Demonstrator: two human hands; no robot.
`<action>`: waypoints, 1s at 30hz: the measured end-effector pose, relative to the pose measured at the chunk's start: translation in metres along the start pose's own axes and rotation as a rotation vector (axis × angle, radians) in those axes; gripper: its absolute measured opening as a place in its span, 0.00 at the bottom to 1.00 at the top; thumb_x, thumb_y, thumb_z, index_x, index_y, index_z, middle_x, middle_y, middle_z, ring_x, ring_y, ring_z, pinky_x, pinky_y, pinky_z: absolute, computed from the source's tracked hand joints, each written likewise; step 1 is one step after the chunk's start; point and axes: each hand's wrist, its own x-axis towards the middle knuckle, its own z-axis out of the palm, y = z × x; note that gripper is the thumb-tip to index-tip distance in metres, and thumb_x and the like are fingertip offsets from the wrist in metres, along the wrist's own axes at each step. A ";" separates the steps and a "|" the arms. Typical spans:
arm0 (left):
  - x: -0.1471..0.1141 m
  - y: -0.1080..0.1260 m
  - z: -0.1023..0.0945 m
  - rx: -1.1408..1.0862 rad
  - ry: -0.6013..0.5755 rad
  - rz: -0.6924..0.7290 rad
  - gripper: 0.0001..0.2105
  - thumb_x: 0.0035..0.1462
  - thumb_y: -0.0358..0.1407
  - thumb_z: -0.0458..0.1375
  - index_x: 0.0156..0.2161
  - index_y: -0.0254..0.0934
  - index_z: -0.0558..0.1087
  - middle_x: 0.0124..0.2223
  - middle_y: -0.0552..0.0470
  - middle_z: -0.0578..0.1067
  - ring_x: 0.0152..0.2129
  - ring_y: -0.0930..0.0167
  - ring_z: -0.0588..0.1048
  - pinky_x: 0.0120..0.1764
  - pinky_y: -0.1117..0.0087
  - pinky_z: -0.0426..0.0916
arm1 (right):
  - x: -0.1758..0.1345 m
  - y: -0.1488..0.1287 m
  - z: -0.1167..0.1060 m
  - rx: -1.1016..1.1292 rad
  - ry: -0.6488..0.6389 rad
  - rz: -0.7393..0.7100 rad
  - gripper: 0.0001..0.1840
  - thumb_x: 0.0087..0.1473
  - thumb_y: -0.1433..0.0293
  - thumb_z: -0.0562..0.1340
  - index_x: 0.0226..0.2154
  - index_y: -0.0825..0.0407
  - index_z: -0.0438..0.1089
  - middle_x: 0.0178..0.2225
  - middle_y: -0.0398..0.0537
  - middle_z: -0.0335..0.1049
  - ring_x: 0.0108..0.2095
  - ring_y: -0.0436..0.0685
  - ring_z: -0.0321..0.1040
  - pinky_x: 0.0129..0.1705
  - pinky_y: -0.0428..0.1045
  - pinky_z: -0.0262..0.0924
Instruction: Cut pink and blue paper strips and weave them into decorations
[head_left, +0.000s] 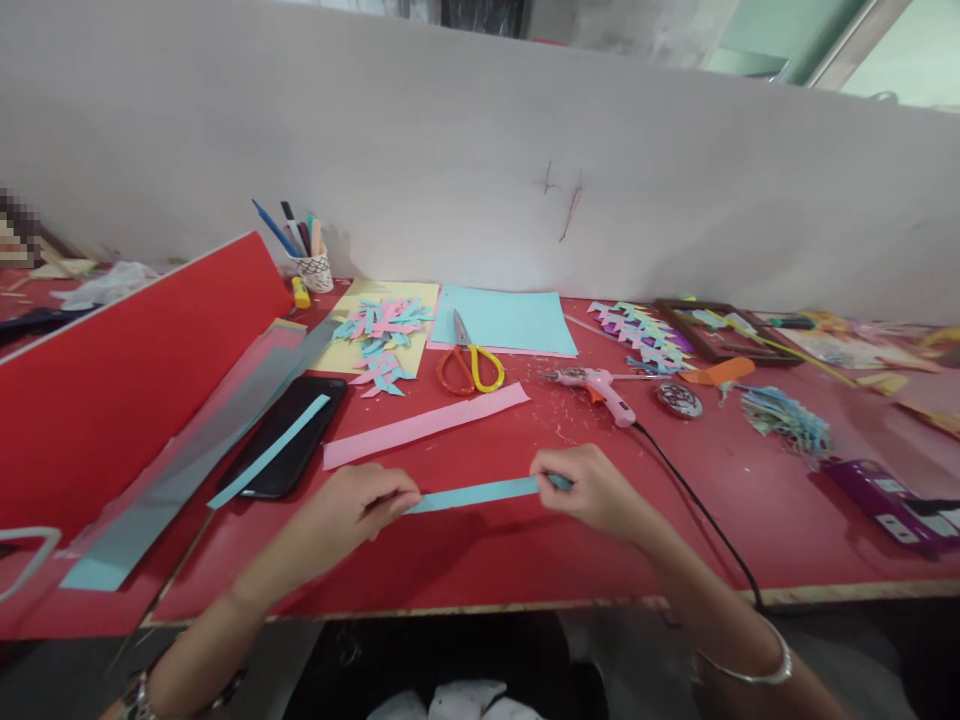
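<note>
A narrow light blue paper strip [476,494] is stretched level between my two hands, above the red table. My left hand [371,497] pinches its left end between thumb and fingers. The other end is in the closed fingers of my right hand [589,485]. Just beyond lies a wider pink paper strip [427,427]. Another blue strip [271,450] rests across a black phone [300,425] on the left. Scissors [469,362] with red and yellow handles lie behind the pink strip, their tips on blue sheets [510,318].
A pink glue gun [596,388] lies to the right, its black cord [701,510] running to the table's front edge. Folded paper pieces [386,325] are heaped on a yellow sheet. A pen cup [313,270], a red board [142,370] and a purple device [889,505] stand around.
</note>
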 end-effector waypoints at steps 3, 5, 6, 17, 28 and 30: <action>-0.008 -0.004 -0.009 0.064 0.030 0.026 0.17 0.58 0.38 0.42 0.20 0.37 0.61 0.17 0.59 0.63 0.15 0.77 0.61 0.20 0.78 0.55 | -0.009 0.015 -0.007 -0.001 0.023 0.084 0.07 0.42 0.75 0.49 0.17 0.52 0.56 0.14 0.36 0.52 0.16 0.43 0.48 0.19 0.39 0.42; -0.013 -0.007 -0.016 0.104 0.062 0.020 0.17 0.58 0.38 0.42 0.20 0.37 0.60 0.17 0.59 0.63 0.15 0.77 0.62 0.19 0.79 0.56 | -0.014 0.024 -0.011 -0.071 0.105 0.137 0.07 0.42 0.74 0.50 0.16 0.52 0.55 0.14 0.36 0.51 0.16 0.44 0.48 0.18 0.40 0.43; -0.015 -0.008 -0.018 0.123 0.073 0.012 0.17 0.58 0.38 0.42 0.20 0.37 0.61 0.17 0.59 0.64 0.15 0.77 0.63 0.19 0.79 0.57 | -0.016 0.027 -0.012 -0.118 0.168 0.154 0.08 0.43 0.74 0.50 0.17 0.52 0.55 0.14 0.36 0.52 0.16 0.44 0.49 0.19 0.40 0.44; -0.008 -0.003 -0.007 0.222 0.050 0.081 0.15 0.59 0.35 0.43 0.26 0.37 0.68 0.23 0.56 0.72 0.21 0.74 0.69 0.26 0.76 0.61 | 0.011 -0.034 0.012 -0.281 -0.048 -0.051 0.08 0.54 0.69 0.53 0.30 0.53 0.67 0.29 0.46 0.72 0.28 0.51 0.66 0.32 0.46 0.54; 0.011 0.011 0.017 0.534 0.142 0.351 0.11 0.55 0.27 0.46 0.25 0.37 0.68 0.21 0.54 0.74 0.18 0.72 0.70 0.23 0.72 0.57 | 0.020 -0.045 0.024 -0.191 -0.182 0.047 0.10 0.55 0.67 0.53 0.29 0.53 0.67 0.26 0.44 0.70 0.25 0.49 0.63 0.26 0.44 0.45; 0.013 0.012 0.021 0.629 0.223 0.402 0.12 0.52 0.25 0.46 0.21 0.37 0.65 0.16 0.56 0.69 0.13 0.73 0.67 0.20 0.72 0.53 | 0.021 -0.044 0.025 -0.123 -0.170 0.032 0.10 0.56 0.68 0.53 0.28 0.53 0.67 0.25 0.43 0.69 0.24 0.47 0.62 0.26 0.43 0.45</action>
